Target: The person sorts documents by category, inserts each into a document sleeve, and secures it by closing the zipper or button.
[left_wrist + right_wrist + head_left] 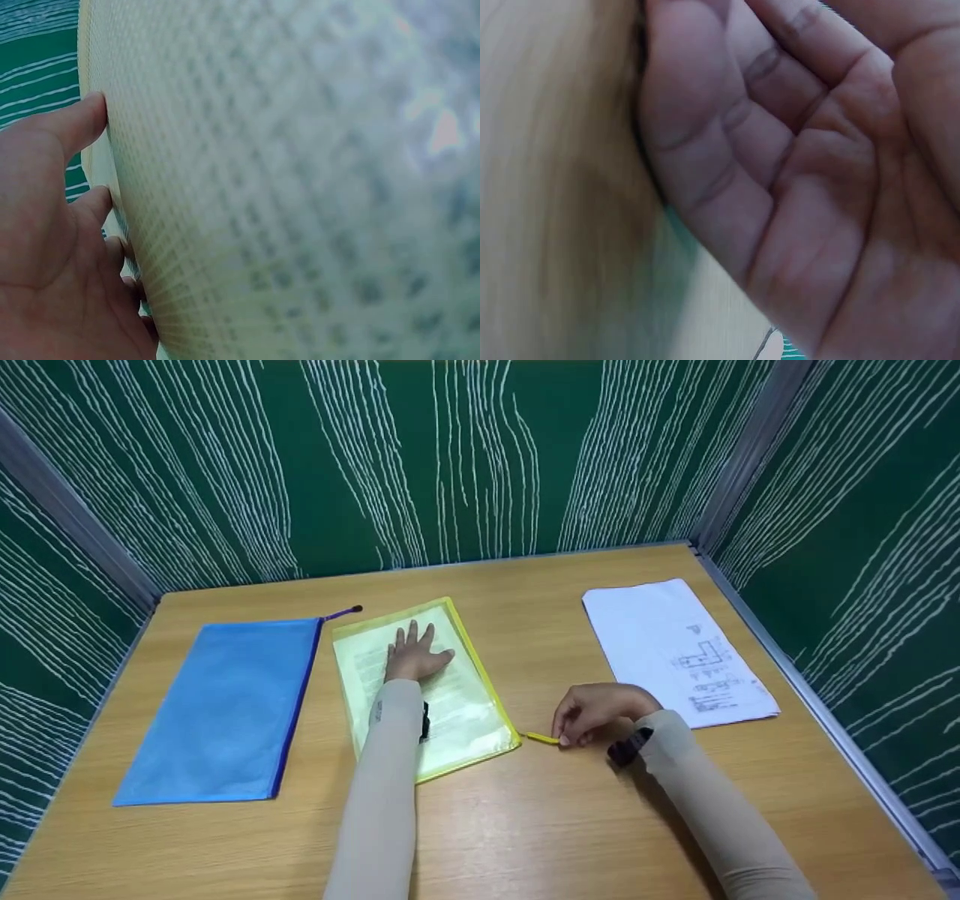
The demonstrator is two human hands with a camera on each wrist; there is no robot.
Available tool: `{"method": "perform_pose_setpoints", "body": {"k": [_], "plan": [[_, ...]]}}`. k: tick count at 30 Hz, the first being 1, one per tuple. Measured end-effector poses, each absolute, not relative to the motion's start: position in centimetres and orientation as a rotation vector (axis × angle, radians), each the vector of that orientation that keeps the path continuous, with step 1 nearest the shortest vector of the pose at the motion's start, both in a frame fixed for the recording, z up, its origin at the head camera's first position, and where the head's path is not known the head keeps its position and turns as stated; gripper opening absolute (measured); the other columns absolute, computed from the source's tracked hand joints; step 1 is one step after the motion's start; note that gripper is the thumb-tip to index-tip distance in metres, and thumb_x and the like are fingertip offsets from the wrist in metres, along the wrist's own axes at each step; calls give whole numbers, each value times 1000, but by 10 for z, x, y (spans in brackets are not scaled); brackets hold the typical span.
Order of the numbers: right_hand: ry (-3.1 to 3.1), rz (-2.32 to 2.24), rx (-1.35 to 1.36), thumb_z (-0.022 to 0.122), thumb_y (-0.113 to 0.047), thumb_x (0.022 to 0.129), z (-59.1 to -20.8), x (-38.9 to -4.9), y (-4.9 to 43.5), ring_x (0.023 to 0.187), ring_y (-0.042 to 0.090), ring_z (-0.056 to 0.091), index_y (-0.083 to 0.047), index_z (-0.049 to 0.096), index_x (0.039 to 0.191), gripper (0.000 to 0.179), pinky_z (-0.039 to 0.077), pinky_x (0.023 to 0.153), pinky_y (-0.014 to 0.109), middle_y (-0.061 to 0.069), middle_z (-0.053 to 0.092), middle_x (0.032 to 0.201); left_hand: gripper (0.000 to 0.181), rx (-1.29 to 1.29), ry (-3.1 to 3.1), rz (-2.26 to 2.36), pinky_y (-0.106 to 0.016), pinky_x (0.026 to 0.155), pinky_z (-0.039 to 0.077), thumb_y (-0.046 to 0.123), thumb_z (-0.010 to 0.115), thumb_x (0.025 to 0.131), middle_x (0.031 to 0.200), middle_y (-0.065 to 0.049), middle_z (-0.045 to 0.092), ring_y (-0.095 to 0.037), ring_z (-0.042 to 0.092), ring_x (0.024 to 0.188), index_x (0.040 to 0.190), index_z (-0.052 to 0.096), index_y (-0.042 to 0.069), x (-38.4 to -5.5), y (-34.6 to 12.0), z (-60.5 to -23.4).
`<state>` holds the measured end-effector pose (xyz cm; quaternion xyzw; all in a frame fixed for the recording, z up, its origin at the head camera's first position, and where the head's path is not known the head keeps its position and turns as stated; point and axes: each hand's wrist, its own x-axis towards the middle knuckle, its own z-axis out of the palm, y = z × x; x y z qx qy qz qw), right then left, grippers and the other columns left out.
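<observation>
A yellow mesh zip pouch (469, 712) with printed sheets inside lies slightly turned on the table. My left hand (415, 652) rests flat on its upper half, fingers spread; in the left wrist view the fingertips (94, 112) touch the mesh surface (262, 150). Off the pouch's lower right corner runs a yellow zipper pull (541, 738), pinched at its end between the thumb and fingers of my right hand (600, 709). Curled fingers and the palm fill much of the right wrist view, where the pull is hidden.
To the left lies a blue zip pouch (225, 712) with a dark zipper edge and a purple pull (343, 613). A stack of white paper (652, 630) with printed drawings sits at the right, partly behind my right wrist. Green walls with white lines (487, 465) enclose the wooden table (495, 825).
</observation>
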<state>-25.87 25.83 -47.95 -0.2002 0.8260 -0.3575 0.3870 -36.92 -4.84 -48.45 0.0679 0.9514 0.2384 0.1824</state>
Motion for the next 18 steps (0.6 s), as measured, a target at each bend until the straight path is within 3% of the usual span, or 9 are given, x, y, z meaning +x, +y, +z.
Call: {"method": "perform_pose_setpoints", "body": {"k": [10,18], "plan": [[2093,-865,-458,74,-11,82,-477,-258,260,60,5,56,-13,75,92,10,47,56,20,-4,69,74,77,196,2678,668,-49,120,-5,57,44,94,163,-5,-7,-30,-14,149,156,12,25,-370,-47,-486],[2066,-870,-480,74,-10,81,-477,-258,259,61,5,55,-7,74,94,13,45,57,20,-6,68,73,77,197,2681,673,-51,120,-5,56,43,94,163,-6,-8,-31,-14,149,156,11,24,-370,-48,-486]]}}
